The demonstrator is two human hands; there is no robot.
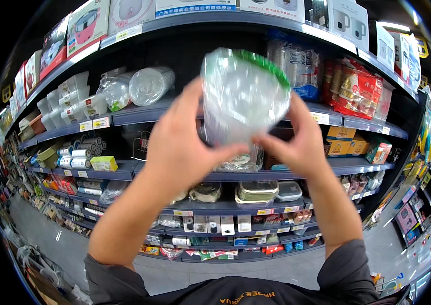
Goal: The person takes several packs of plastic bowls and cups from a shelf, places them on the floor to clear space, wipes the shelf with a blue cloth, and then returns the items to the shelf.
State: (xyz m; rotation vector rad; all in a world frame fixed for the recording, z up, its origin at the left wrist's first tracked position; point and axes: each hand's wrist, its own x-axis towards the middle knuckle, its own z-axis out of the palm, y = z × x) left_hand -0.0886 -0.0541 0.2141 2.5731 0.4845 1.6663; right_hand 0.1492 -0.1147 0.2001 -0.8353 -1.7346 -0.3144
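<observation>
Both my hands hold a clear plastic-wrapped pack of round containers [244, 95] with a green rim, raised in front of the upper shelf. Around its left side curves my left hand [189, 141], the thumb beneath it. My right hand [293, 133] grips the right side, thumb low near the bottom. The pack is tilted and blurred, so its exact contents cannot be told. Behind it to the left, another wrapped stack of round plastic containers [150, 85] lies on the shelf. To the right stand wrapped clear cups [295, 65] and a red pack of cups [358, 89].
A dark metal shelf edge [139, 116] with price tags runs behind my hands. Boxed appliances [86, 26] stand overhead. Lower shelves hold rolls [82, 158], lidded food containers [257, 190] and small yellow boxes [340, 139]. Grey tiled floor [200, 270] shows below.
</observation>
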